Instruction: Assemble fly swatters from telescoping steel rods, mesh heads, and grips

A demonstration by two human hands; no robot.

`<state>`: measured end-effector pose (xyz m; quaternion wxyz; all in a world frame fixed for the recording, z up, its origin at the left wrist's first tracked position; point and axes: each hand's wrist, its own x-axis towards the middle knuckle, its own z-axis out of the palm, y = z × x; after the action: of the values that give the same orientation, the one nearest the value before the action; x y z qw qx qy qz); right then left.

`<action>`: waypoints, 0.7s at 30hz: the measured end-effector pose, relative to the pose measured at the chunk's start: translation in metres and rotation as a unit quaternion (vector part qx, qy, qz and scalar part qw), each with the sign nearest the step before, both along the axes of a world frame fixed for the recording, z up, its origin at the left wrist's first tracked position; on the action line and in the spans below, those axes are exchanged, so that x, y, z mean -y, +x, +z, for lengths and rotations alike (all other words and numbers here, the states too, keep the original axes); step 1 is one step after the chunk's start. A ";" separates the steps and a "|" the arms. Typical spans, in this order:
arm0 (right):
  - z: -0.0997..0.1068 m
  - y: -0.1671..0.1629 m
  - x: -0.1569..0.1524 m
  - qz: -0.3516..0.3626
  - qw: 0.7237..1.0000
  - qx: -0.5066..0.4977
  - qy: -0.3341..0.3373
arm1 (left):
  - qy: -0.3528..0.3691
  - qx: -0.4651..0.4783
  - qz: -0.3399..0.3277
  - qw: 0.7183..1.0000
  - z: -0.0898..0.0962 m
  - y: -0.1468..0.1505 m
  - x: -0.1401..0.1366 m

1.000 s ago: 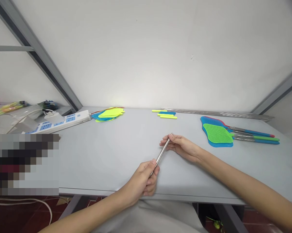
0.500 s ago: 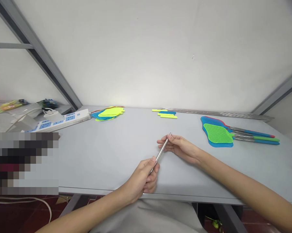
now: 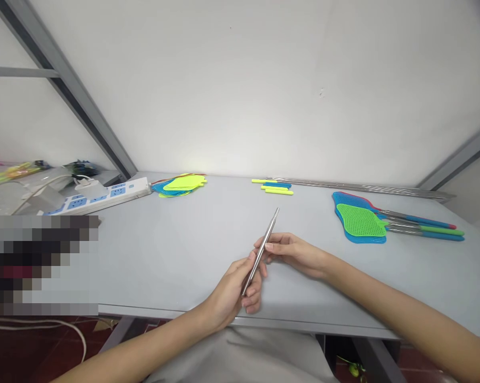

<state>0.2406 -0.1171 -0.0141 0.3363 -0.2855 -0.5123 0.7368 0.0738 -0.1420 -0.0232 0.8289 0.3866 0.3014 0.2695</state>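
Observation:
A short metal rod (image 3: 269,232), narrower at its upper tip, slants up and away from me over the table's front half. My left hand (image 3: 237,284) is closed on its lower part, thumb along the top and lower end showing. My right hand (image 3: 290,252) pinches the rod near its middle between thumb and fingers, close above the left. Beyond them lie slim yellow and blue grip sleeves (image 3: 279,191). To the right are fly swatters, a green one (image 3: 362,220) on top of blue ones, with metal shafts and coloured handles.
Loose yellow and blue swatter heads (image 3: 184,183) lie at the back left. Next to them is a white power strip (image 3: 104,198) with cables. Long thin metal rods (image 3: 355,187) run along the wall at the back right. A blurred-out area covers the left edge.
My right hand has slid down from the rod's upper tip to its middle, nearer my left hand. The rod's narrow tip is now uncovered, and its lower end shows.

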 end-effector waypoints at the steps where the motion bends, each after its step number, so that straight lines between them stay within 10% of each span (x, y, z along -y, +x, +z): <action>1: 0.001 0.000 0.000 -0.002 1.000 -0.002 0.000 | 0.006 0.001 -0.001 1.000 0.000 0.000 0.000; 21: -0.011 0.010 -0.009 -0.017 0.992 -0.050 -0.115 | 0.104 -0.030 0.061 0.992 -0.002 0.004 0.002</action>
<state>0.2508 -0.1084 -0.0251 0.3391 -0.2940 -0.4020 0.7981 0.0776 -0.1440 -0.0252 0.7568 0.4600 0.3190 0.3376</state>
